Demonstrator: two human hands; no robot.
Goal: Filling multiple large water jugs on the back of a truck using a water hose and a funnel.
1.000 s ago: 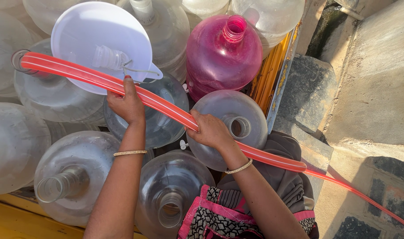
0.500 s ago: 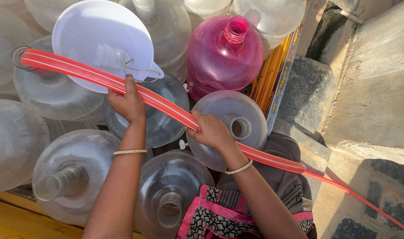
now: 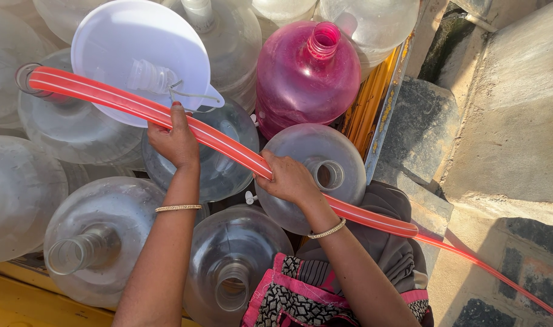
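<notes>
Two hands were closed around one red striped hose (image 3: 228,142), which was stretched across a crowd of large clear water jugs. The left hand (image 3: 176,142) was wrapped over the hose just below the white funnel (image 3: 125,42), fingers curled under it and thumb pressed on top. The right hand (image 3: 288,178) was clamped on the same hose further from the funnel, over the shoulder of a clear jug with an open neck (image 3: 328,172).

The funnel was seen resting on the mouth of a clear jug (image 3: 76,130), and the hose end (image 3: 31,79) was laid past the funnel's left rim, beside another jug's neck rather than inside the bowl. No water could be made out in the funnel or at the hose end.

The jugs nearest the funnel appeared empty, as far as could be told through the plastic; the pink jug (image 3: 306,79), to the right of the funnel, was also uncapped and no liquid level could be made out in it. Judged from that, the filling was at an early stage: hose and funnel were brought together, but the hose had not been set into the bowl, and every jug in view remained to be filled.
</notes>
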